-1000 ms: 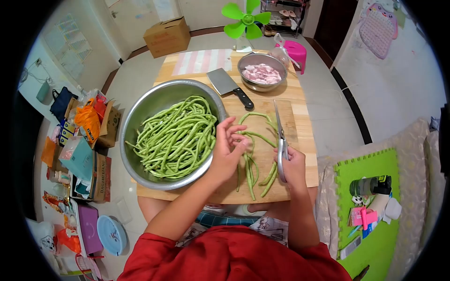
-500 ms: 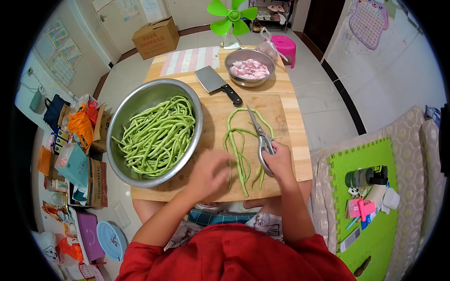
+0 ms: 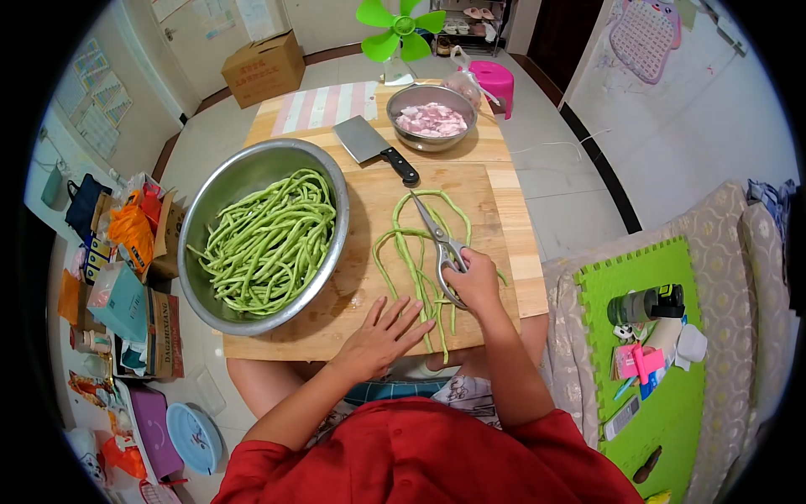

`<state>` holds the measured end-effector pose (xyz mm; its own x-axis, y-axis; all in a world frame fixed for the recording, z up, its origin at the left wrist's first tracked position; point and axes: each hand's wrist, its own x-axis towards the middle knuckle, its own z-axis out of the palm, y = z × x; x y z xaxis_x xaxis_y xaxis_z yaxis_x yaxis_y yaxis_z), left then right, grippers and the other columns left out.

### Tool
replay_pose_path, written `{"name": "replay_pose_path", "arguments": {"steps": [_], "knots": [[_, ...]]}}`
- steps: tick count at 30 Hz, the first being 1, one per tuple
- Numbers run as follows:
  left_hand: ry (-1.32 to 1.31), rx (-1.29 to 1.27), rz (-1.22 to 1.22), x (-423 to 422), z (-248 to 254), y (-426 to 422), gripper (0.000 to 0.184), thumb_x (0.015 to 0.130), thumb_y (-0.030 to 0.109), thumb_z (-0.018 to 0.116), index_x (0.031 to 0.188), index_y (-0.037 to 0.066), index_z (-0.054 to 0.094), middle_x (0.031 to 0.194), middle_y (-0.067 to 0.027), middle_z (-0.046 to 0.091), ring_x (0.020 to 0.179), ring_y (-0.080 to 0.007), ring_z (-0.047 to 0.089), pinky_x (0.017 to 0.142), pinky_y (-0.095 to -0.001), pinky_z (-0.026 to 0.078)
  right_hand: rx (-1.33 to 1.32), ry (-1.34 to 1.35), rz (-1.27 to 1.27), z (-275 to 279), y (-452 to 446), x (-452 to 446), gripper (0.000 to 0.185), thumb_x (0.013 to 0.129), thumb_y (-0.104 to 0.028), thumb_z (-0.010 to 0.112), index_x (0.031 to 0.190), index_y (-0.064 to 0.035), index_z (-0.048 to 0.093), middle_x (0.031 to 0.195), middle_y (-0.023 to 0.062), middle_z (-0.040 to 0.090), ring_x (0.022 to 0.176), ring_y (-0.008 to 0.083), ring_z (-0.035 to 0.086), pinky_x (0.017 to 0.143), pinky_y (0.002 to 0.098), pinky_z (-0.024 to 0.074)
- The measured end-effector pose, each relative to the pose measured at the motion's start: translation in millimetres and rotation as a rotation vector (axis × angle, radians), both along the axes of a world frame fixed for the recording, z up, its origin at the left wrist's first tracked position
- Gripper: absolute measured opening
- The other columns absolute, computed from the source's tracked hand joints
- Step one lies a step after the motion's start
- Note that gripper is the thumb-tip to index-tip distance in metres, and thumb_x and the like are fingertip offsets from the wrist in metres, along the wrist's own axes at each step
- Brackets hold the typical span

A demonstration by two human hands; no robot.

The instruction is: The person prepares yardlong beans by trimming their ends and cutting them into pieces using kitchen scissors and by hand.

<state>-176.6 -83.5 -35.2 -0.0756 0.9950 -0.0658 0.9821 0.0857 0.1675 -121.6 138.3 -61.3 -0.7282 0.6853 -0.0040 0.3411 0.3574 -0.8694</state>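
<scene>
My right hand (image 3: pixel 472 280) grips a pair of scissors (image 3: pixel 440 232) by the handles, blades pointing away from me and lying over several long green beans (image 3: pixel 401 245) on the wooden cutting board (image 3: pixel 369 202). My left hand (image 3: pixel 382 338) is open, fingers spread, low over the board's near edge with the fingertips close to the bean ends; whether they touch is unclear. To the left stands a large steel basin (image 3: pixel 190 244) holding a heap of long green beans (image 3: pixel 273 239). A cleaver (image 3: pixel 375 149) with a black handle lies flat beyond the board's middle.
At the table's far side is a steel bowl (image 3: pixel 401 134) of raw meat pieces (image 3: pixel 431 120). Behind it are a green fan (image 3: pixel 403 27) and a pink stool (image 3: pixel 491 80). A striped mat (image 3: pixel 323 107) lies at the far left corner. Right of the table, a green foam mat (image 3: pixel 672 412) holds a bottle (image 3: pixel 634 307).
My left hand has gone from a motion blur to spread fingers, lower and nearer the bean ends. The scissors stay in my right hand. The whole view has shifted slightly.
</scene>
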Motion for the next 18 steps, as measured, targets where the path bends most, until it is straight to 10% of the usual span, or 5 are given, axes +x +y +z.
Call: {"name": "replay_pose_path", "arguments": {"steps": [11,13,15,18], "knots": [[-0.082,-0.100,0.048,-8,23,-12,0.075,0.073,0.011,0.064,0.140,0.019,0.030,0.147,-0.0134,0.021,0.135,-0.0331,0.023,0.107,-0.0567,0.016,-0.646,0.175,0.167,7,7,8,0.020,0.080,-0.002,0.063,0.099,0.0025,0.057,0.079,0.0106,0.066,0.058,0.0067,0.058,0.045,0.0165,0.0396],[-0.240,0.224,0.109,-31,31,-12,0.067,0.072,0.015,0.066,0.134,0.018,0.038,0.138,-0.0174,0.036,0.126,-0.0336,0.037,0.103,-0.0484,0.030,-0.801,0.265,0.129,13,4,7,0.021,0.078,-0.002,0.064,0.098,0.0018,0.059,0.077,0.0092,0.067,0.050,0.0025,0.049,0.042,0.0157,0.0351],[-0.642,0.363,0.688,-50,15,-7,0.050,0.079,0.027,0.064,0.121,0.009,0.046,0.117,-0.0223,0.052,0.108,-0.0377,0.051,0.089,-0.0428,0.042,-0.805,0.269,0.138,15,7,8,0.021,0.078,-0.002,0.065,0.098,0.0012,0.058,0.079,0.0098,0.067,0.050,0.0026,0.049,0.042,0.0151,0.0357],[-0.421,0.375,0.910,-50,14,24,0.048,0.079,0.034,0.066,0.111,0.002,0.049,0.099,-0.0234,0.059,0.093,-0.0403,0.056,0.079,-0.0428,0.045,-0.885,0.366,0.195,21,12,11,0.021,0.078,-0.003,0.065,0.098,0.0010,0.058,0.080,0.0092,0.068,0.052,0.0029,0.050,0.042,0.0152,0.0360]]}}
